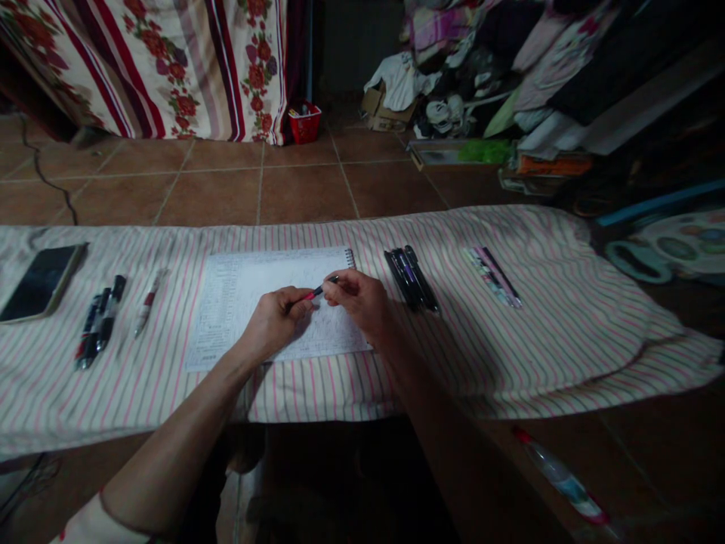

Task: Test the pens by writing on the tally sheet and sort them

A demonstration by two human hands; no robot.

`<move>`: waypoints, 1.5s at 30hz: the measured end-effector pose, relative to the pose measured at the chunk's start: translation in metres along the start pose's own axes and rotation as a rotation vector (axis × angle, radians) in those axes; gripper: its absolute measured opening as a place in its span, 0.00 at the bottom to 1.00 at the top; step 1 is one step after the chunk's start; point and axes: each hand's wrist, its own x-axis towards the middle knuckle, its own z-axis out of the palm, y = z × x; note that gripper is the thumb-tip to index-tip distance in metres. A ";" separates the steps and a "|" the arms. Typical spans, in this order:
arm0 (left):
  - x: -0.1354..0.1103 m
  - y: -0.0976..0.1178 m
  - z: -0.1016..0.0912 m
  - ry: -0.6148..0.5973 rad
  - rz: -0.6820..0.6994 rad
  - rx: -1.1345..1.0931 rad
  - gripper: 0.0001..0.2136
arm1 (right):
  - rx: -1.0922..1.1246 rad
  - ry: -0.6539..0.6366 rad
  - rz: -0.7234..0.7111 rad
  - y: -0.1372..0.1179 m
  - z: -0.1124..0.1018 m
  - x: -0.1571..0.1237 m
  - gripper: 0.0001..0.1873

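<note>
Over a spiral notebook [266, 276], I hold a thin dark pen with a red part [311, 295] between my two hands. My left hand [275, 317] is closed round one end of it. My right hand [362, 301] pinches the other end with thumb and fingers; whether a cap is there I cannot tell. The notebook page carries faint writing or print, partly covered by my hands. Just right of my right hand lies a group of dark pens [411, 278]. Further right are several slim patterned pens or pencils [494, 276].
A striped cloth [340, 389] covers the low table. To the left lie a phone [41, 283], several pens [100, 321] and a single red-and-white pen [149, 304]. On the tiled floor are a red basket [304, 127] behind and a plastic bottle [560, 476] at front right.
</note>
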 end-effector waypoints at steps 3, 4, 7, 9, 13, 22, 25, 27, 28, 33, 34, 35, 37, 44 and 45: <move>-0.001 0.001 0.001 0.014 -0.006 -0.024 0.10 | -0.009 0.010 -0.010 0.001 0.001 0.000 0.12; -0.001 0.002 0.002 0.017 -0.014 -0.033 0.10 | -0.003 0.021 -0.006 0.001 0.002 0.000 0.12; 0.000 0.002 0.002 0.019 -0.034 -0.061 0.10 | 0.054 0.060 0.037 -0.001 0.006 -0.001 0.14; 0.000 0.002 0.002 0.014 -0.032 -0.073 0.11 | 0.084 0.071 0.065 -0.004 0.008 -0.001 0.15; -0.001 0.001 0.002 0.018 -0.023 -0.073 0.10 | 0.113 0.082 0.077 -0.007 0.011 -0.002 0.16; -0.002 0.007 0.001 0.004 -0.096 -0.101 0.11 | 0.178 0.041 0.061 -0.001 0.008 -0.001 0.14; -0.003 0.009 0.001 -0.017 -0.106 -0.107 0.10 | 0.173 0.018 0.050 -0.001 0.007 -0.001 0.13; -0.003 0.010 0.001 -0.034 -0.107 -0.123 0.11 | 0.191 0.016 0.057 -0.003 0.007 -0.002 0.13; -0.003 0.010 0.002 -0.045 -0.110 -0.139 0.11 | 0.210 0.015 0.067 -0.005 0.007 -0.003 0.12; -0.002 0.011 0.002 -0.052 -0.115 -0.210 0.11 | 0.269 0.026 0.149 -0.010 0.006 -0.004 0.14; -0.002 0.011 0.002 -0.043 -0.112 -0.207 0.11 | 0.266 0.027 0.167 -0.011 0.006 -0.004 0.14; -0.002 0.011 0.002 -0.031 -0.110 -0.202 0.11 | 0.265 0.028 0.181 -0.011 0.006 -0.004 0.15; -0.002 0.010 0.002 -0.015 -0.104 -0.189 0.11 | 0.267 0.030 0.193 -0.011 0.006 -0.004 0.16; -0.002 0.003 0.004 0.006 -0.071 -0.204 0.11 | 0.142 0.098 0.086 -0.007 0.010 -0.002 0.15; -0.002 0.002 0.005 0.007 -0.066 -0.209 0.11 | 0.105 0.104 0.067 -0.007 0.010 -0.002 0.15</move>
